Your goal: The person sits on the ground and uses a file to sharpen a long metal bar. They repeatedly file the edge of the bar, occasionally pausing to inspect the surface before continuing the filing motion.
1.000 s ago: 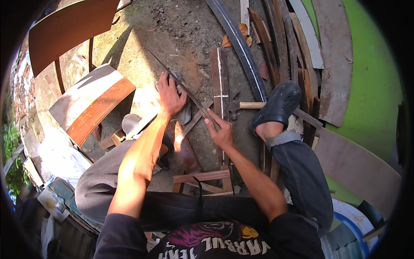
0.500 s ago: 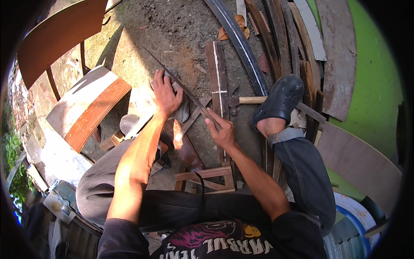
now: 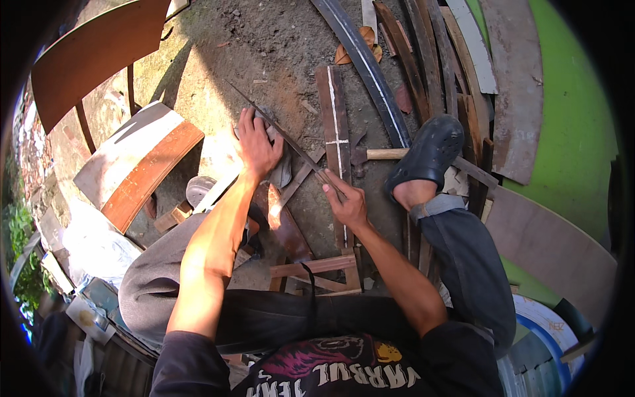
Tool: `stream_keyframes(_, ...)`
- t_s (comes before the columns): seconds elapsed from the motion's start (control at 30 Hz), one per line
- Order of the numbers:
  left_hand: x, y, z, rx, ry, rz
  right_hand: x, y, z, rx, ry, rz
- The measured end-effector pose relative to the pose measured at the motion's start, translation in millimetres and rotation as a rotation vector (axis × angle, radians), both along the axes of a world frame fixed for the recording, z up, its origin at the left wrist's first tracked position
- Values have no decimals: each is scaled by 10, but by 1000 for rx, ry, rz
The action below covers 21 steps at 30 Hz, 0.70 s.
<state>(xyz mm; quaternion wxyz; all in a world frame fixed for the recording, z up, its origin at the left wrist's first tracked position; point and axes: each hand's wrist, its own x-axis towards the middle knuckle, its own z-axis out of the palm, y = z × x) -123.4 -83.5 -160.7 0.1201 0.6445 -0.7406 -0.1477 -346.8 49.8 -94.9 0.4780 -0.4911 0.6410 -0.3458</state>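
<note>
A long, narrow dark blade (image 3: 291, 143), seen nearly edge-on, slants from far left to near right over the ground. My right hand (image 3: 346, 200) is closed around its near end, where the handle is hidden by my fingers. My left hand (image 3: 258, 147) presses on a grey stone-like block (image 3: 283, 169) beside the blade, fingers bent over its top. The left fingertips lie close to the blade; whether they touch it I cannot tell. Under the blade, by my right hand, lies a dark wooden strip (image 3: 329, 99) with a white line and cross mark.
A hammer (image 3: 387, 153) lies between the strip and my dark clog (image 3: 428, 151). Curved wooden pieces (image 3: 423, 59) are stacked at the right, beside a green surface (image 3: 569, 119). Curved brown panels (image 3: 99, 63) stand at the left. A small wooden frame (image 3: 317, 266) sits near my legs.
The blade has slid a little toward me and to the right, along with my right hand. My left hand stays on the grey block.
</note>
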Motion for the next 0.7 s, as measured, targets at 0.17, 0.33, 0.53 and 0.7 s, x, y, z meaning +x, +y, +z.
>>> stream_keyframes(0.17,-11,-10,12,14,-22,-7,97,-105,102,52,16,-4)
stream_keyframes(0.33,-4,-2,32,14,-25,-14,281,-308,165,87,14,-6)
stream_keyframes(0.53,-22,6,71,16,-77,-33,198,-184,150,87,-11,-37)
stream_keyframes(0.7,-6,-13,78,30,-66,-45,568,-500,233,143,37,-107)
